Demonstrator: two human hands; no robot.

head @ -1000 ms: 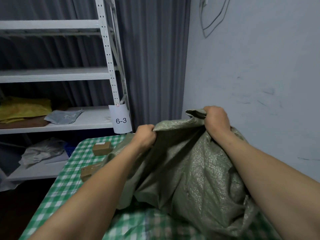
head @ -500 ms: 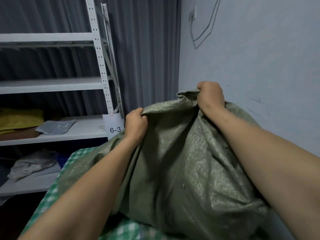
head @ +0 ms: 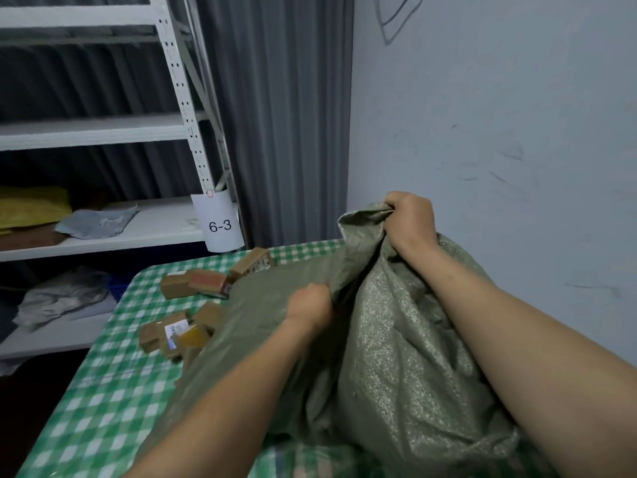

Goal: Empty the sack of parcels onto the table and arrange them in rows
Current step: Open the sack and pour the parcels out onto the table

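Though slack, sack (head: pixel 396 339) mouth leftward.

Storeroom: numbered shelving (head: pixel 103 132); parcels (head: pixel 193 284) on table (head: pixel 103 408).

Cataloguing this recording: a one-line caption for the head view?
Green sack gripped by left hand and right hand on the checked table, brown parcels loose beside it.

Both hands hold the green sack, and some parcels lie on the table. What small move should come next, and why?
Probably raise the sack higher and give one shake. The left hand and the right hand grip bunched fabric, the sack looks bulky, and brown parcels lie at its lower edge on the checked table, so more may be inside.
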